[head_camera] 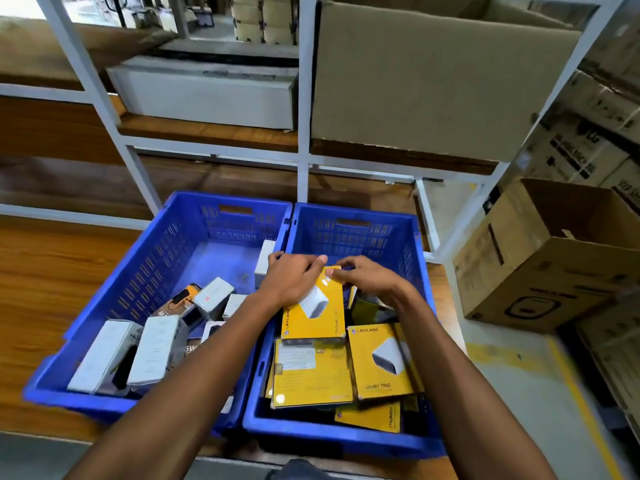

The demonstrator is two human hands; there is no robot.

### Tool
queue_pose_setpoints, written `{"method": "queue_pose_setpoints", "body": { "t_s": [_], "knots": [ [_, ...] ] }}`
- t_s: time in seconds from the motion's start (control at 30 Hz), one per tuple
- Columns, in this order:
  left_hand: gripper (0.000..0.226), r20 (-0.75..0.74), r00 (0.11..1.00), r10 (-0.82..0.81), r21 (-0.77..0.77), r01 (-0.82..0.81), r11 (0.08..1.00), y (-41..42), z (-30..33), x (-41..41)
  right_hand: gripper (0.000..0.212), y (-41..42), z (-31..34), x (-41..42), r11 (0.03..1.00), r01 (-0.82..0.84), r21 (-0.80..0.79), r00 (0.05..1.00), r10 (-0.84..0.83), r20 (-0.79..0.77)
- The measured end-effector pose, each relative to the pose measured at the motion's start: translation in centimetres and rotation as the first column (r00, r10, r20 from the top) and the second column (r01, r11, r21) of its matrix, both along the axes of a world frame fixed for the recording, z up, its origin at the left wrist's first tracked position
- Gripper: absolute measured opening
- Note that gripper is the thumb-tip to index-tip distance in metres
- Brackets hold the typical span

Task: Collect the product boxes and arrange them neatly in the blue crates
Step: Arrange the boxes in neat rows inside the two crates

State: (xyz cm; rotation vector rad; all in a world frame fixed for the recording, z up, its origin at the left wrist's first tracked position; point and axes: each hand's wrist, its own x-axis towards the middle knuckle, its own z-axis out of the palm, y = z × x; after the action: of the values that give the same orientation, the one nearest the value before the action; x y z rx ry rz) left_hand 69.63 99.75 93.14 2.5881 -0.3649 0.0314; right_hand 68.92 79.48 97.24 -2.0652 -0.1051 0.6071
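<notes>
Two hands' grip on yellow box point(320, 306)

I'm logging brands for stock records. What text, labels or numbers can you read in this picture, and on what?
"LAPCARE": yellow box under both hands, right crate.
"LAPCARE" and "UMBY TRIO" (first letter hidden): yellow box beside it.
"THUMBY": partly buried yellow box at the near wall.
"LG": stacked cartons, far right.
Fine print on the back-side-up yellow box and on the white boxes in the left crate: too blurred.

Warehouse or stockroom. White metal racking point(303, 98) with wooden shelf boards, large cardboard cartons point(433, 81) on shelves, more printed cartons point(540, 258) stacked at right, yellow floor line point(585, 410), two blue crates point(346, 434) of boxed goods.
</notes>
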Motion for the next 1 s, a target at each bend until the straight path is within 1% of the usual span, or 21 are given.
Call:
{"method": "queue_pose_setpoints", "body": {
  "t_s": [0.07, 0.13, 0.23, 0.3, 0.37, 0.4, 0.5, 0.57, 0.63, 0.7, 0.8, 0.9, 1.0],
  "knots": [
    [0.057, -0.015, 1.0, 0.003, -0.093, -0.005, 0.996, 0.0, 1.0, 0.1, 0.05, -0.6, 0.4, 0.0, 0.979, 0.078, 0.19, 0.997, -0.074, -0.028],
    [0.053, -0.013, 1.0, -0.014, -0.14, 0.012, 0.99, 0.1, 2.5, 0.0, 0.047, -1.1, 0.2, 0.2, 0.927, 0.151, 0.344, 0.987, -0.124, -0.099],
    [0.043, -0.05, 0.998, -0.035, -0.161, 0.027, 0.987, 0.4, 4.3, 0.0, 0.044, -1.5, 0.5, 0.2, 0.887, 0.156, 0.436, 0.987, -0.127, -0.094],
    [0.041, -0.08, 0.997, -0.01, -0.206, -0.007, 0.978, 0.6, 4.6, -0.1, 0.05, -2.0, 0.7, 0.4, 0.882, 0.148, 0.447, 0.988, -0.114, -0.102],
    [0.038, -0.081, 0.994, 0.073, -0.27, -0.093, 0.958, 1.0, 4.6, 0.1, 0.061, -2.9, 0.5, 0.8, 0.891, 0.156, 0.427, 0.985, -0.11, -0.131],
    [0.038, -0.085, 0.988, 0.132, -0.317, -0.152, 0.936, 1.1, 4.5, 0.2, 0.066, -3.3, 0.4, 1.0, 0.903, 0.159, 0.4, 0.984, -0.113, -0.136],
    [0.042, -0.134, 0.942, 0.306, -0.458, -0.333, 0.824, 1.1, 4.3, 0.9, 0.075, -4.6, 0.1, 1.8, 0.943, 0.145, 0.3, 0.985, -0.109, -0.134],
    [0.044, -0.143, 0.918, 0.371, -0.499, -0.39, 0.774, 0.6, 4.4, 1.5, 0.077, -5.2, 0.0, 2.6, 0.947, 0.149, 0.286, 0.984, -0.113, -0.138],
    [0.041, -0.142, 0.911, 0.388, -0.51, -0.403, 0.76, -0.3, 4.3, 2.2, 0.07, -5.5, 0.1, 3.1, 0.931, 0.15, 0.334, 0.982, -0.1, -0.161],
    [0.038, -0.143, 0.906, 0.397, -0.528, -0.41, 0.744, -1.2, 3.7, 3.0, 0.054, -5.5, -0.2, 4.1, 0.921, 0.143, 0.362, 0.981, -0.084, -0.176],
    [0.036, -0.151, 0.906, 0.396, -0.548, -0.41, 0.729, -2.4, 3.0, 4.5, 0.045, -5.4, -0.8, 6.0, 0.912, 0.215, 0.348, 0.972, -0.165, -0.168],
    [0.034, -0.084, 0.929, 0.36, -0.501, -0.352, 0.791, -3.3, 2.6, 6.3, 0.035, -5.4, -1.9, 8.3, 0.905, 0.276, 0.323, 0.959, -0.238, -0.152],
    [0.035, -0.071, 0.954, 0.29, -0.468, -0.289, 0.836, -4.0, 2.3, 7.6, 0.037, -5.7, -3.0, 9.9, 0.898, 0.3, 0.321, 0.954, -0.274, -0.124]
  ]
}}
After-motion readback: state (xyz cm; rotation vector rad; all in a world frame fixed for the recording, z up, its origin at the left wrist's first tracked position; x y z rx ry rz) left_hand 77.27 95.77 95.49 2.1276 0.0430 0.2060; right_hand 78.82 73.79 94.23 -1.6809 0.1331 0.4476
